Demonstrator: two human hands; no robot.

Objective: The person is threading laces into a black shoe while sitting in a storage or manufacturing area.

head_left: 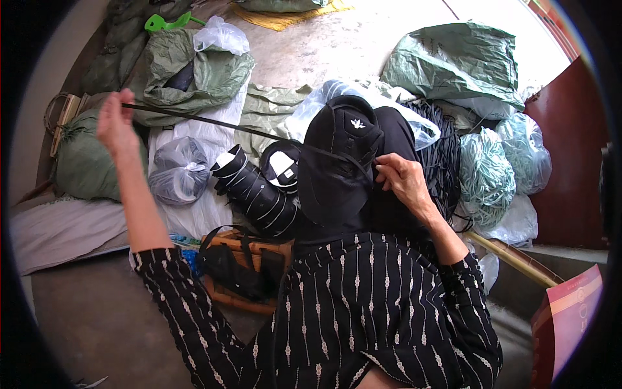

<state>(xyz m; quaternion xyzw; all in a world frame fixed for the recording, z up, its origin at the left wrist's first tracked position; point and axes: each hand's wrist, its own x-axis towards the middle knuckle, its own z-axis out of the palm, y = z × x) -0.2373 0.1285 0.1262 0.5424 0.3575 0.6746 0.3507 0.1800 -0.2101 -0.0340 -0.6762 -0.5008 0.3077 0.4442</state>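
A black shoe upper (pixel 337 185) with a small white mark lies across my lap. From its side a long black lace (pixel 194 117) runs taut, up and to the left. My left hand (pixel 116 123), slightly blurred, is raised far out at the left with the lace's end in its closed fingers. At the right edge of the upper, my right hand (pixel 402 180) pinches close to where the lace meets it; the fingers hide exactly what they grip. Left of my lap lies a row of nested black uppers (pixel 259 198), next to a black piece with a white inside (pixel 282 167).
Bundles of black laces (pixel 442 155) and pale green laces (pixel 486 178) lie at the right. Green woven sacks (pixel 453 61) surround the far side. A tied plastic bag (pixel 179 170) sits at the left. Nearby are a bamboo seat (pixel 230 299) and a red box (pixel 570 318).
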